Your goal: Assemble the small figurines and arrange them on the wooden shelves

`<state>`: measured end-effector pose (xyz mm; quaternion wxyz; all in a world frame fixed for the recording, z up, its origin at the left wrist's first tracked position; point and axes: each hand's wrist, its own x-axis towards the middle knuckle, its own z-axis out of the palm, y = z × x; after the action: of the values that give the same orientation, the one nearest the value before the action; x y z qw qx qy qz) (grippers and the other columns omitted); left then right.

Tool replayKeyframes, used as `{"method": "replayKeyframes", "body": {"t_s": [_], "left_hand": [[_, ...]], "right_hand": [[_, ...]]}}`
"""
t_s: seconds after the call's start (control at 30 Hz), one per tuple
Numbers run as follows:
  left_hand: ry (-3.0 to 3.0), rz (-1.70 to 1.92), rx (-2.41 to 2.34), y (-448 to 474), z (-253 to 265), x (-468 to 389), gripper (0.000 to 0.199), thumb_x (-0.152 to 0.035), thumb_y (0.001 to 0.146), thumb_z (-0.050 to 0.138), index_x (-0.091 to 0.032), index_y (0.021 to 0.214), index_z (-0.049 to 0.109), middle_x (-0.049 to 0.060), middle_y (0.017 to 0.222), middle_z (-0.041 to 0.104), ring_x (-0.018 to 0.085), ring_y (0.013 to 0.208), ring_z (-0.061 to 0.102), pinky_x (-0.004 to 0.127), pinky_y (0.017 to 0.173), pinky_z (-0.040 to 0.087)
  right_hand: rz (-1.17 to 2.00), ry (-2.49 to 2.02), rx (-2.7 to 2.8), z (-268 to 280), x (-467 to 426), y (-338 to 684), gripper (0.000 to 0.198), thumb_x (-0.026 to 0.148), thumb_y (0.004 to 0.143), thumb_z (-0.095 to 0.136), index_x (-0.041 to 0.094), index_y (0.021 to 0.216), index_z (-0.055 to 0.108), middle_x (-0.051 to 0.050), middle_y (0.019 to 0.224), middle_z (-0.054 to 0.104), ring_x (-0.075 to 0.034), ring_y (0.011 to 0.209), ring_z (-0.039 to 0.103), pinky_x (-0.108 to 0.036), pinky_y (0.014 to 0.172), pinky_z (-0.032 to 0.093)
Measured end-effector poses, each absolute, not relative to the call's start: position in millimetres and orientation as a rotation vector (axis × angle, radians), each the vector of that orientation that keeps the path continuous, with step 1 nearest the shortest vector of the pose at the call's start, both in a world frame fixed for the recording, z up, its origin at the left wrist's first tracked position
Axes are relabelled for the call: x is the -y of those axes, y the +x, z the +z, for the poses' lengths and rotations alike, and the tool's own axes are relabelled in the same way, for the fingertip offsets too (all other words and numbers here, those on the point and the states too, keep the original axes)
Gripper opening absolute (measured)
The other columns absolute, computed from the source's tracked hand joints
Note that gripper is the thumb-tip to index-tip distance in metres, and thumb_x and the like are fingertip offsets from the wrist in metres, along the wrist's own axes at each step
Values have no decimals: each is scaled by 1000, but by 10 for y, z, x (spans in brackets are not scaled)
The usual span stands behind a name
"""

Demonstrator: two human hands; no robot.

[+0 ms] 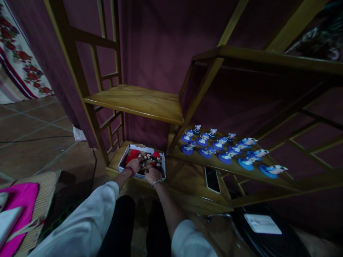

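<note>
A white cardboard box [163,165] stands on the bottom board of the wooden shelf unit. Inside lie several small figurines [148,157] in black and red, too small to make out in detail. My left hand [134,164], with a red bead bracelet at the wrist, reaches into the box's left part. My right hand [153,175], wearing a pale bangle, reaches over the box's front wall, close to the left one. Both hands have their fingers bent down among the figurines. Whether either hand grips one is hidden by the dim light and the hands themselves.
Rows of blue and purple figurines [220,143] stand on the shelf to the right. A phone [212,179] lies on the lower board. A wooden shelf board [139,100] juts out above the box. A black bag-like object [262,228] is at lower right, a pink cloth [25,200] at left.
</note>
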<state>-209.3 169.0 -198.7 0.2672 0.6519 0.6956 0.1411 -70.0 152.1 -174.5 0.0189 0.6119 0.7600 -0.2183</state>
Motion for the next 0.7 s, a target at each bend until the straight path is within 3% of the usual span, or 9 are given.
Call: {"method": "replayKeyframes", "body": {"t_s": [0.17, 0.43, 0.7], "left_hand": [[1830, 414, -1816, -2113, -2009, -1690, 42, -12, 72, 48, -20, 113, 50, 6, 102, 61, 17, 95, 55, 26, 82, 41], [1909, 433, -1710, -2080, -1917, -1642, 36, -7, 71, 44, -20, 101, 59, 3, 102, 61, 15, 95, 54, 23, 85, 40], [1930, 457, -1651, -2073, -1956, -1682, 42, -2, 66, 44, -20, 100, 60, 1, 97, 63, 12, 91, 56, 20, 83, 42]], "right_hand": [[-753, 1947, -2321, -1772, -1627, -715, 32, 24, 80, 37, 19, 111, 46, -7, 101, 62, -16, 94, 57, -24, 76, 40], [-900, 1854, -2339, -1753, -1667, -729, 40, 30, 76, 45, 30, 116, 42, 3, 107, 60, -15, 100, 53, -24, 78, 39], [-855, 1884, -2270, -1705, -1679, -735, 44, 36, 75, 46, 32, 118, 41, 0, 105, 61, -18, 98, 55, -27, 75, 41]]}}
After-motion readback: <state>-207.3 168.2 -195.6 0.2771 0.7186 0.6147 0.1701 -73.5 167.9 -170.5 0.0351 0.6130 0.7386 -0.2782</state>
